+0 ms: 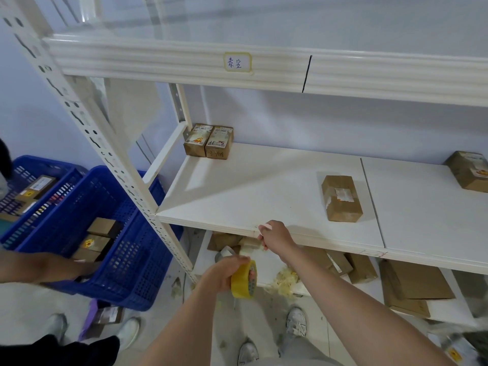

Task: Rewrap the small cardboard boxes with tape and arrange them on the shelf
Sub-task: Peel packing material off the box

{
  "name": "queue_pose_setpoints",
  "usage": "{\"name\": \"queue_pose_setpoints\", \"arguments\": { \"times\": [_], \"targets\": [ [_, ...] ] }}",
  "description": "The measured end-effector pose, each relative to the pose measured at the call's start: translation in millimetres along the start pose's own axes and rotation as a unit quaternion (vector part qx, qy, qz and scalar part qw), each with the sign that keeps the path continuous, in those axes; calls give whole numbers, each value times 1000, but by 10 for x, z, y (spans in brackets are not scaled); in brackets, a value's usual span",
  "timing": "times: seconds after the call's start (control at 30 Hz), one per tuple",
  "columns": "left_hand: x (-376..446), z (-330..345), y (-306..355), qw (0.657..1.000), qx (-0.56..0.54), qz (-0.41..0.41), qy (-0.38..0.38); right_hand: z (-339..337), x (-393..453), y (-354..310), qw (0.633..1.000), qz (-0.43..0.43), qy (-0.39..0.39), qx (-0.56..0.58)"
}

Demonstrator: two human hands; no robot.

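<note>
Four shelf boxes (341, 198), two crates (105, 233)

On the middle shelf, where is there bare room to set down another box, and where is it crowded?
Middle shelf: the wide bare patch lies between the two boxes in the back left corner and the lone box near the seam. Right of the seam, bare board runs up to the far-right box. Crowded: the lower shelf, littered with flattened cardboard and tape scraps.
</note>
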State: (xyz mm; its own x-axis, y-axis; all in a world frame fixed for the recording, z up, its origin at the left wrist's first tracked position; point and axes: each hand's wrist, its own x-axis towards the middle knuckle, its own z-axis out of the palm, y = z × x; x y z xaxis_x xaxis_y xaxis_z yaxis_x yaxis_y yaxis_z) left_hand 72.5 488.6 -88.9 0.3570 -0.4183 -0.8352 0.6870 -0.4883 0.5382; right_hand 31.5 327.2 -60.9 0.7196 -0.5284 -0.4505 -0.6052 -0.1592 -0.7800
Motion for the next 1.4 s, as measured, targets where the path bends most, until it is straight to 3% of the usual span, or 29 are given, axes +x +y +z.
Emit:
{"name": "queue_pose_setpoints", "arguments": {
  "times": [0.13,0.3,0.57,0.77,1.07,1.23,1.4],
  "targets": [
    [66,-43,-61,994,102,14,47,30,19,38,1000,-16,-8,-19],
    [79,-49,-41,987,144,22,68,57,-47,112,997,-58,-30,-52],
    [69,-58,-124,999,10,2,50,145,-113,243,986,-116,-58,-108],
    [111,-110,-119,993,8,33,109,271,-138,327,980,-125,-64,-143],
    [106,-67,-124,992,-2,30,124,317,-119,370,971,-145,-82,-168],
    [11,-110,-152,995,-7,40,92,354,-106,414,967,-150,-83,-189],
    [4,-144,-186,993,81,46,77,335,-134,403,969,-147,-70,-186]
  ]
}}
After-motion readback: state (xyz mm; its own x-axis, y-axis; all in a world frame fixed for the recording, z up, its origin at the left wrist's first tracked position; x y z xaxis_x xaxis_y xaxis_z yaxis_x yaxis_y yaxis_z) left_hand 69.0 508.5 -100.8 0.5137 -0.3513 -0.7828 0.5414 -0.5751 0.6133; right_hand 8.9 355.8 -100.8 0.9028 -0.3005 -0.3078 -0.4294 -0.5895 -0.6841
